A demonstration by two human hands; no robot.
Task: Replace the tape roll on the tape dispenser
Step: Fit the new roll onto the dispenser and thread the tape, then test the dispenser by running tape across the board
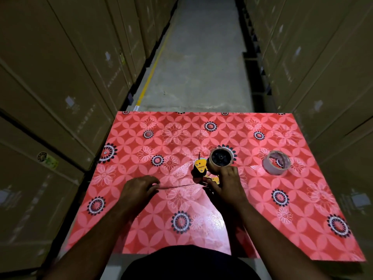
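while the right grip [227, 183] clasps the tape dispenser [205, 168] mid-bench, the left grip [139, 188] pinches a strip of tape [177, 186] drawn leftward; a spare tape roll [276, 162] sits nearer the bench's [302, 219] right edge.

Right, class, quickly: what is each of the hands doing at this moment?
Left hand: closed, pinching the thin clear tape strip.
Right hand: closed on the yellow-and-black tape dispenser.
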